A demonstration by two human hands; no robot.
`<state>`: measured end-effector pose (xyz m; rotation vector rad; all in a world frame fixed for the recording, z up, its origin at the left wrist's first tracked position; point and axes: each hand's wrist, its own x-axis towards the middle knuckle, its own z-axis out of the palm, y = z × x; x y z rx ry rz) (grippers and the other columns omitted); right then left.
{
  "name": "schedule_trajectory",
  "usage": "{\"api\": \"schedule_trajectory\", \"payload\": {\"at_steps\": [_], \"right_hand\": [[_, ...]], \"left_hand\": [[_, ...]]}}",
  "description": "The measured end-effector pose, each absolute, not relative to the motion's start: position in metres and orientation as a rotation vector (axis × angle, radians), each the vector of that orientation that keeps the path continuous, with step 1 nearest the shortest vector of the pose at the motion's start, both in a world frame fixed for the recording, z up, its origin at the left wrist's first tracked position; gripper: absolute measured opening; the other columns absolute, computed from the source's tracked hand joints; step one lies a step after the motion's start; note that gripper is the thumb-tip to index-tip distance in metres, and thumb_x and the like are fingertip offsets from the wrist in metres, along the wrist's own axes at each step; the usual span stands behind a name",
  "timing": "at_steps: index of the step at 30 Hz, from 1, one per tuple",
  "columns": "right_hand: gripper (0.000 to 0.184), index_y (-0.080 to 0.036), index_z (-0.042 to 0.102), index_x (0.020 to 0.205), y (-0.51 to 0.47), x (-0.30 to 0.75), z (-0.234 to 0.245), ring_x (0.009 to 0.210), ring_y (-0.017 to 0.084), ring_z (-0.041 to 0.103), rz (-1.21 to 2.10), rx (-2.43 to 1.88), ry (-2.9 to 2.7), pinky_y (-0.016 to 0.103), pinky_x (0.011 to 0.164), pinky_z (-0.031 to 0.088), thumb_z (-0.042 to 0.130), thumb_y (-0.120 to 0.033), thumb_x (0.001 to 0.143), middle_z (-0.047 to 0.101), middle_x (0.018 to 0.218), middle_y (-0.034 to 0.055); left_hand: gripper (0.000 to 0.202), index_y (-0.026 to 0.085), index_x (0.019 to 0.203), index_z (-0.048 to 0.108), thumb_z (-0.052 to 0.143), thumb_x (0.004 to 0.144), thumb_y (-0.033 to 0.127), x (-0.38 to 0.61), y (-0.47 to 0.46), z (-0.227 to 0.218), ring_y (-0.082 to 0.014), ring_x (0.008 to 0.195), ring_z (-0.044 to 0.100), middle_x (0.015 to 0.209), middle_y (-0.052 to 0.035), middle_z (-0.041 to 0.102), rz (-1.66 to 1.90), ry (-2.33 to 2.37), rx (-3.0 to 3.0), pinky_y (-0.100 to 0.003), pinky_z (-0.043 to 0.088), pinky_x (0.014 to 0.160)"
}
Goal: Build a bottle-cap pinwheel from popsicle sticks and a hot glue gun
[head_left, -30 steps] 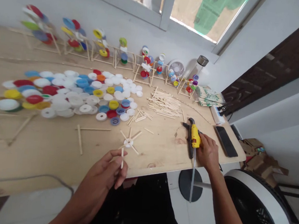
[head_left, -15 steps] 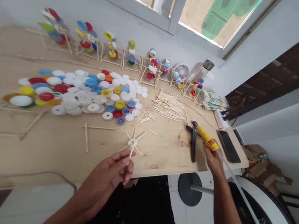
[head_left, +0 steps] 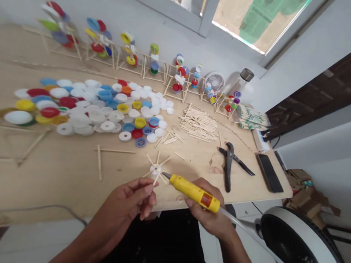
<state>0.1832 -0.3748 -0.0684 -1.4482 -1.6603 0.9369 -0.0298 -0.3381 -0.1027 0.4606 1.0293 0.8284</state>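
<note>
My left hand (head_left: 132,199) pinches a short wooden stick (head_left: 155,179) at the near edge of the wooden table (head_left: 67,171). The stick's tip points at a white cap with wooden spokes (head_left: 156,169) lying flat on the table. My right hand (head_left: 208,214) grips a yellow glue gun (head_left: 193,192) with a clear glue stick trailing behind it. The gun's metal nozzle points left, close to the held stick and the spoked cap.
Several coloured bottle caps (head_left: 97,108) cover the table's left and middle. A pile of sticks (head_left: 199,123), black pliers (head_left: 229,165) and a phone (head_left: 270,167) lie to the right. Finished cap-and-stick wheels (head_left: 127,49) line the wall. A white fan (head_left: 303,249) stands at lower right.
My right hand lifted the glue gun from beside the pliers and carried it left, to the stick in my left hand. The pliers stayed on the table.
</note>
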Motion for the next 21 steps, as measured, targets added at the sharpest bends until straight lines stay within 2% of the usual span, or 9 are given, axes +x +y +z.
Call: {"api": "schedule_trajectory", "payload": {"at_steps": [6,10,21], "right_hand": [[0.022,-0.022,0.057,0.081,-0.375,0.176,-0.074,0.067,0.015,0.054,0.805,-1.501,-1.775,0.027,0.061,0.04,0.057,-0.041,0.091,0.058,0.074,-0.0006],[0.027,-0.022,0.055,0.079,-0.375,0.175,-0.078,0.067,0.015,0.054,0.712,-1.49,-1.856,0.029,0.063,0.039,0.053,-0.044,0.094,0.058,0.074,-0.0002],[0.029,-0.023,0.051,0.075,-0.372,0.176,-0.081,0.065,0.015,0.052,0.654,-1.485,-1.862,0.029,0.063,0.037,0.052,-0.045,0.094,0.055,0.07,-0.0013]], "left_hand": [[0.038,0.017,0.076,0.072,0.089,0.058,0.046,-0.031,-0.336,-0.104,-0.0087,0.042,0.048,0.055,-0.0003,0.066,0.832,1.039,0.494,-0.022,0.036,0.041],[0.041,0.017,0.074,0.071,0.091,0.054,0.047,-0.032,-0.334,-0.102,-0.0096,0.043,0.048,0.053,0.0,0.066,0.832,1.064,0.484,-0.022,0.037,0.041],[0.046,0.017,0.079,0.072,0.091,0.051,0.047,-0.029,-0.331,-0.099,-0.0098,0.042,0.047,0.051,0.0007,0.064,0.822,1.096,0.492,-0.022,0.035,0.04]]}}
